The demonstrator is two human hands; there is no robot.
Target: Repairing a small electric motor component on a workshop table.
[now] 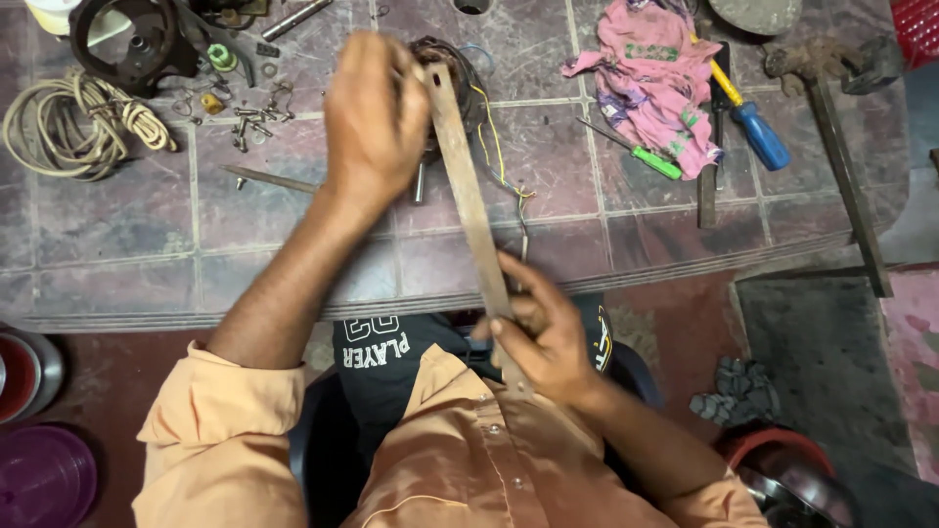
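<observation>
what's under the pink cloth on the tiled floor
Sticking out from under the pink cloth: a blue-handled screwdriver and a green-handled screwdriver. Anything else beneath is covered.

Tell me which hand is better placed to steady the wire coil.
Left hand, likely: it grips the metal strip right at the wire coil; the right hand holds the strip's lower end.

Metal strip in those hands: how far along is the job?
Done: a black housing and loose screws lie aside. In hand: left hand and right hand grip the metal strip, tip at the wire coil. Left: coil wires hang loose; screwdrivers lie unused.
</observation>
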